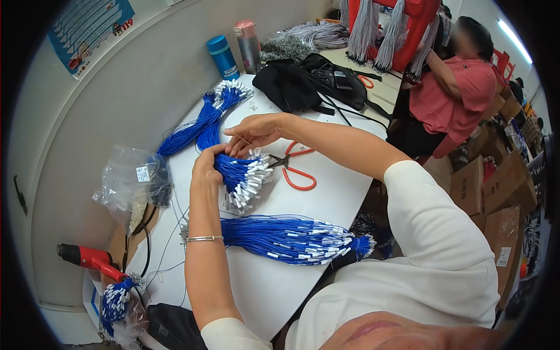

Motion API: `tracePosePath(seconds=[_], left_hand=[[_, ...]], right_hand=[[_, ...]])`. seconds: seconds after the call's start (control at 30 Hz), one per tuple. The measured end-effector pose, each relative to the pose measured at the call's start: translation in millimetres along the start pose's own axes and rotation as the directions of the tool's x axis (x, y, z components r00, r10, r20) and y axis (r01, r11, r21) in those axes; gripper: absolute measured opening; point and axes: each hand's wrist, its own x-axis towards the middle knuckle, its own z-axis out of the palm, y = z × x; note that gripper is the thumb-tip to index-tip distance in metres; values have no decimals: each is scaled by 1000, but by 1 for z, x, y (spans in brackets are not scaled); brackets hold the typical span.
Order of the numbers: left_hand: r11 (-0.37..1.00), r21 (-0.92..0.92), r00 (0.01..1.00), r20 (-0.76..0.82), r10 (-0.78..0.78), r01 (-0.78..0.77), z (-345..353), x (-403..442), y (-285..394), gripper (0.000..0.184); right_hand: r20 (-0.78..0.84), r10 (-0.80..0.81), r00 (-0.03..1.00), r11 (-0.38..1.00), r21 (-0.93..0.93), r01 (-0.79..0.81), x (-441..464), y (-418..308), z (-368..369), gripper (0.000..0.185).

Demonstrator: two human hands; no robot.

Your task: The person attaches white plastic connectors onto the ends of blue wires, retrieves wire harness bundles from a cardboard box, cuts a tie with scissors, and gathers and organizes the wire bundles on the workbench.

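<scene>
My left hand (209,165) is wrapped round a bundle of blue cords (234,170) with white tips, which fan out to the right. Just above the bundle is my right hand (254,133), its fingers curled in towards the cords. A thin strand seems to run by its fingers, though what they pinch is too small to make out. Red-handled scissors (299,172) lie open on the white table (326,201), beside the white tips. Closer to my body lies a second bundle of blue cords (274,236), under my left forearm at one end.
More blue cords (201,125) lie behind my hands. A clear plastic bag (131,181) and a red heat gun (93,258) are on the left. A blue bottle (223,57), a grey tumbler (248,48) and a black bag (309,81) stand at the back. Another person (452,87) works at the right near cartons (466,185).
</scene>
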Motion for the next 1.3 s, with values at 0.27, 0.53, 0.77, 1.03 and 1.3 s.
tracePosePath(seconds=[0.27, 0.53, 0.77, 1.03, 1.3], left_hand=[[992, -14, 991, 30, 128, -127, 7, -19, 4, 16], [954, -3, 950, 92, 298, -299, 4, -47, 30, 17], [897, 1, 888, 142, 438, -443, 25, -86, 56, 19], [836, -15, 833, 71, 548, -549, 10, -116, 61, 20], [820, -301, 850, 56, 525, -487, 19, -93, 67, 21]], right_hand=[[131, 34, 991, 998, 45, -40, 23, -5, 11, 33], [-112, 57, 992, 881, -461, -103, -13, -20, 36, 30], [55, -292, 955, 137, -986, 99, -23, -12, 40, 35], [-276, -555, 784, 739, -596, 314, -38, -46, 29, 25], [-147, -447, 882, 894, -40, 447, -8, -43, 28, 17]])
